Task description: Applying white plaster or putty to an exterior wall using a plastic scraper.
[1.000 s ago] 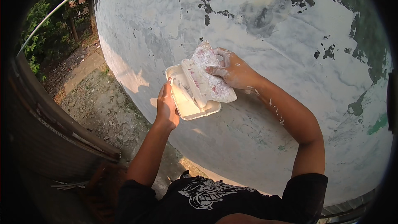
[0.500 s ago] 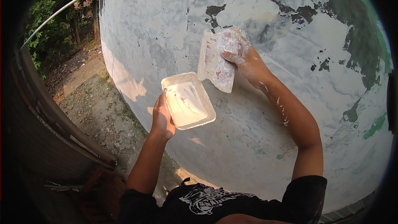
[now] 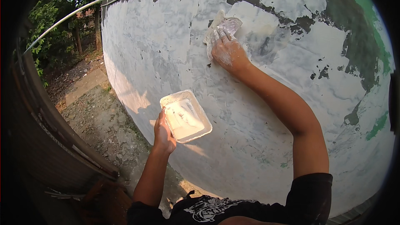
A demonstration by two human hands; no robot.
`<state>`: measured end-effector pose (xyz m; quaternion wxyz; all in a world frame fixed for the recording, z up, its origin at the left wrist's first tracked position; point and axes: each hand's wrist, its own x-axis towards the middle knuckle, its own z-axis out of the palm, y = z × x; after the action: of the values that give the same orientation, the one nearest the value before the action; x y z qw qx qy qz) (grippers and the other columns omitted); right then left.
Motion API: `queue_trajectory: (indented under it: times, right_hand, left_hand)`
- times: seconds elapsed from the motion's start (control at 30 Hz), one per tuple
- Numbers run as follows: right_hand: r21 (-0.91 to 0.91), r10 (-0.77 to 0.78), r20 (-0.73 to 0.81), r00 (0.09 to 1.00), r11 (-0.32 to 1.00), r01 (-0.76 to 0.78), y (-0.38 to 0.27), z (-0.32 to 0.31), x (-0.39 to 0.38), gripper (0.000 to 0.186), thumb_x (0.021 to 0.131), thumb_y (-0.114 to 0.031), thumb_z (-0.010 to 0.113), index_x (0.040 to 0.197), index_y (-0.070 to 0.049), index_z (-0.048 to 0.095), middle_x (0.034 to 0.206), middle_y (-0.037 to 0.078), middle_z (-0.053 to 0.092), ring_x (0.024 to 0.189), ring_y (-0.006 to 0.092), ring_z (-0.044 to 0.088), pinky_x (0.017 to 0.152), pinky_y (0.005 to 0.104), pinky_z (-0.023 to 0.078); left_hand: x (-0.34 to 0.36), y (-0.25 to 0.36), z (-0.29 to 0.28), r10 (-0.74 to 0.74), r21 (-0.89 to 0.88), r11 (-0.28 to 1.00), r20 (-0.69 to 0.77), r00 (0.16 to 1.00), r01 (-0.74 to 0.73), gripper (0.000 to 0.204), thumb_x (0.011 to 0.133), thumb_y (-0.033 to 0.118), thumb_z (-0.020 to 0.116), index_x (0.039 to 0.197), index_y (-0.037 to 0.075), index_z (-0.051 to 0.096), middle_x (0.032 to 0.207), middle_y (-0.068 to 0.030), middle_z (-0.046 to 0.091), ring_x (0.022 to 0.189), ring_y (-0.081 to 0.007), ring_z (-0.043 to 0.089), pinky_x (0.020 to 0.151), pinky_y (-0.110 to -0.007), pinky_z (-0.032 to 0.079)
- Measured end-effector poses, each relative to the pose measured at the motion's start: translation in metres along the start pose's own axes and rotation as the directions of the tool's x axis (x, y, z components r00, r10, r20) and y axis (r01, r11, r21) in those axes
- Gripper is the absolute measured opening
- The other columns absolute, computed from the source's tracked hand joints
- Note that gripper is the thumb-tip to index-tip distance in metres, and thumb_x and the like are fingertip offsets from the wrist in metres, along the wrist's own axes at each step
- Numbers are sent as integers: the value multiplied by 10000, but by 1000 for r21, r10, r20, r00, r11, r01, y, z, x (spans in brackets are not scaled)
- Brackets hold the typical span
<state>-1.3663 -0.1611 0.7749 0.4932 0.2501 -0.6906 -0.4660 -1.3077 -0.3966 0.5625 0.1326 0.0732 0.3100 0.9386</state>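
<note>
My left hand [image 3: 164, 135] is closed on the side of a rectangular plastic tub [image 3: 178, 96], tilted so that its inside shows. White putty [image 3: 185, 121] lies in the tub, and sunlight falls on it. Up and to the right, my right hand [image 3: 229, 55] presses a thin, putty-smeared spreader [image 3: 221, 21] against the wall [image 3: 150, 46]. The fingers lie over its face, and the thumb is hidden. White putty coats the knuckles. Much of the wall carries a patchy white coat, with bare dark grey areas near the top.
A pale pipe [image 3: 75, 10] sticks out from the wall's upper left. Stony ground [image 3: 112, 129] runs along the wall's foot, with a dark curved structure [image 3: 58, 137] on the left. Trees [image 3: 50, 25] stand beyond. Green paint [image 3: 362, 0] shows at the wall's upper right.
My right hand has moved up with the spreader, turning it from being held off the wall to lying against it. The tub in my left hand has dropped slightly.
</note>
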Motion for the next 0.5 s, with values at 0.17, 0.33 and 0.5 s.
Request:
queue_trajectory:
  times: [0.17,0.33,0.5]
  right_hand:
    - [292,-153,186,970,952,94,-71,-8,-49,279,826,-179,622,1055,-35,693,1013,189,674,1021,344,669,799,405,551]
    - [116,-204,182,962,976,185,-52,-38,-2,204,837,-189,633,974,-44,676,903,138,653,855,279,648,670,380,531]
    - [-155,100,30,994,983,-95,13,-14,60,193,831,-167,641,933,-6,668,792,120,641,836,295,662,677,347,547]
  left_hand:
    - [4,4,-19,7,-55,998,-8,1000,-7,529,1092,387,359,1463,12,378,1425,-149,520,1277,-287,565,1055,-451,509]
    - [7,3,-20,32,-31,999,17,999,-31,511,1095,373,342,1442,2,399,1370,-164,564,1215,-291,614,1014,-440,544]
    - [1,11,-10,73,15,997,-23,997,-73,486,1096,365,347,1395,-8,431,1312,-156,592,1172,-275,637,996,-424,554]
